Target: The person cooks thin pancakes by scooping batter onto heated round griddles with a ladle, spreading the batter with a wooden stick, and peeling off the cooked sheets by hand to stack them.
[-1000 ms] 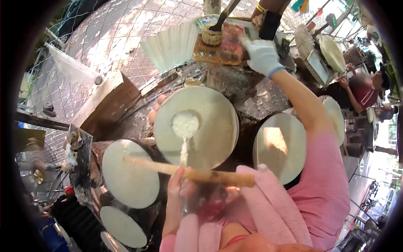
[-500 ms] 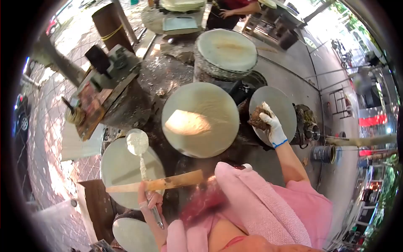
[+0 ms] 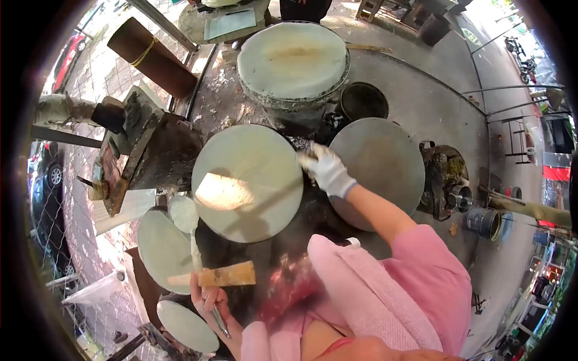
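"Wooden paddle (image 3: 232,275), ladle (image 3: 183,214): location?"
"Left hand (image 3: 211,299), fingers clasped round both, near the left griddle (image 3: 161,253)."
"Gloved right hand (image 3: 331,172)?"
"Beside the middle griddle (image 3: 247,150); blurred, cannot tell whether grasping. Room: grey floor (image 3: 415,78)."

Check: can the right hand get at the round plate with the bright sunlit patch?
Probably yes: the gloved right hand appears close beside the round plate, with nothing visible blocking the way.
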The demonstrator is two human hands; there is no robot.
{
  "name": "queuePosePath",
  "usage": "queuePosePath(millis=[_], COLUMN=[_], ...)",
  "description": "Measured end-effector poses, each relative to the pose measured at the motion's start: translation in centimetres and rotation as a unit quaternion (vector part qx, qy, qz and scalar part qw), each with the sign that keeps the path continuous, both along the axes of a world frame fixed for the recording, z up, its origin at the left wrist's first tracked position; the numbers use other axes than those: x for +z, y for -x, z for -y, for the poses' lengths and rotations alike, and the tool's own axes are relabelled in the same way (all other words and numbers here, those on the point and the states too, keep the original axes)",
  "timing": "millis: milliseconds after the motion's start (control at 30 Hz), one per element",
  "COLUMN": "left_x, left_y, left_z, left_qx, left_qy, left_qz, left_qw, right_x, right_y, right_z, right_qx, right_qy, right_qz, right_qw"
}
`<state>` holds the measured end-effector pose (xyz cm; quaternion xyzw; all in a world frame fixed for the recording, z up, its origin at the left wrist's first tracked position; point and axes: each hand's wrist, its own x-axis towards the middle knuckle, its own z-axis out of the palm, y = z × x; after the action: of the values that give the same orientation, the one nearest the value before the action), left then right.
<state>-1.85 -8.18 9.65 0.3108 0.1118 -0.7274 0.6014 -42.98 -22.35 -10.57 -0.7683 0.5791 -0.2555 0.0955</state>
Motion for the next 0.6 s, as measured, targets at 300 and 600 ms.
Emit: queuePosePath(millis=[300, 600], left_x=[1.7, 0.5], left_y=[5.2, 5.3], left_z=[0.5, 2.8], left_qx=[-0.028, -0.062], left_qy=[0.015, 0.019], left_qz=[-0.003, -0.023], left_qw=[0.999, 0.998], right_x=[-2.6, -13.8], right_y=[25.7, 35.9], right_z=[5.5, -20.2], right_qx=[-0.347, -0.566], right_qy=[0.049, 0.110], right_qz=[0.148, 0.407], right_qw=[0.925, 0.709])
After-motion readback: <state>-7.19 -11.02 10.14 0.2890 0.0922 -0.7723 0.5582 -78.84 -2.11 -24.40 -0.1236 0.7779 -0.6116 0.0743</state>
